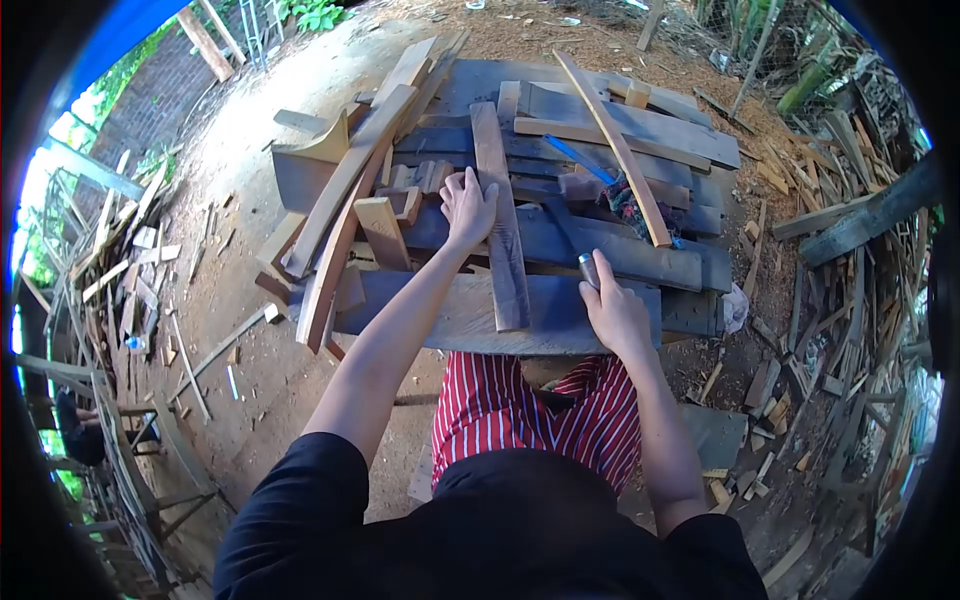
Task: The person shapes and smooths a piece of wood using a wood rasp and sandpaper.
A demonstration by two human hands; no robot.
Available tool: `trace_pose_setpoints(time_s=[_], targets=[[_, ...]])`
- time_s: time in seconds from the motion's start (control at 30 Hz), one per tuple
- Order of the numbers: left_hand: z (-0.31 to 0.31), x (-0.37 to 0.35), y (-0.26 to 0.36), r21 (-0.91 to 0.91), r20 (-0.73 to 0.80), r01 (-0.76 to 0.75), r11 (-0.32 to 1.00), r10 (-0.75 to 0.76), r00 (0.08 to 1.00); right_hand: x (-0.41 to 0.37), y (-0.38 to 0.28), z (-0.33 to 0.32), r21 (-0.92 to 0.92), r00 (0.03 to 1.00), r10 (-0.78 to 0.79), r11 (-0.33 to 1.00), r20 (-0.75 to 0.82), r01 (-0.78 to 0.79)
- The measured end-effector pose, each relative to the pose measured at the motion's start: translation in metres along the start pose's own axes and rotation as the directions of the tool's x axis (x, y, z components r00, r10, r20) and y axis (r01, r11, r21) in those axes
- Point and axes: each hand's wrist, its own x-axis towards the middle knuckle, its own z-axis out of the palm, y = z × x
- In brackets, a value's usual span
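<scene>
My left hand (467, 210) lies at the left edge of a narrow wooden board (507, 268), its fingers loosely bent and apart, the thumb overlapping the board's edge. That board lies lengthwise across a bench of dark planks (440, 310) in front of me. Closed around the handle of a long, dark-bladed tool (587, 268) is my right hand (617, 312). A shiny metal collar sits at the top of the handle, and the blade points forward over the planks. Beside my left hand is a small grooved wooden block (433, 176).
Long wooden strips (350, 205) are piled on the bench's left side. At right, a thin strip (622, 150) crosses a bunched patterned cloth (628, 208) and a blue strip-like item (580, 158). Scrap wood (140, 270) litters the ground on both sides.
</scene>
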Motion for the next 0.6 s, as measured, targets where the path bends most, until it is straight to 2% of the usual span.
trace_pose_setpoints(time_s=[0.03,0.1,0.17,0.23,0.37,0.43,0.6], targets=[[-0.006,-0.009,0.003,-0.004,-0.005,0.012,1.0,-0.012,1.0,-0.003,-0.004,-0.002,-0.008,1.0,-0.008,1.0,0.007,0.008],[-0.018,-0.041,0.012,0.12,-0.035,-0.11,0.987,0.115,0.993,-0.009,-0.012,-0.005,0.032,0.999,-0.007,0.999,-0.042,0.009],[-0.019,-0.078,0.018,0.14,0.068,-0.139,0.98,0.131,0.989,-0.013,-0.02,0.001,0.095,0.985,-0.108,0.988,-0.133,0.121],[-0.024,-0.102,0.026,0.126,0.086,-0.121,0.985,0.111,0.99,-0.01,-0.032,0.003,0.1,0.972,-0.181,0.975,-0.151,0.197],[-0.023,-0.116,0.033,0.088,0.135,-0.098,0.991,0.085,0.987,0.005,-0.048,0.001,-0.03,0.972,-0.23,0.973,-0.055,0.228],[-0.021,-0.116,0.032,0.069,0.107,-0.105,0.992,0.097,0.989,0.007,-0.051,0.002,-0.031,0.975,-0.223,0.974,-0.004,0.223],[-0.022,-0.115,0.042,0.033,0.106,-0.033,0.999,0.029,0.994,0.016,-0.063,0.008,0.031,0.986,-0.167,0.985,-0.005,0.167]])
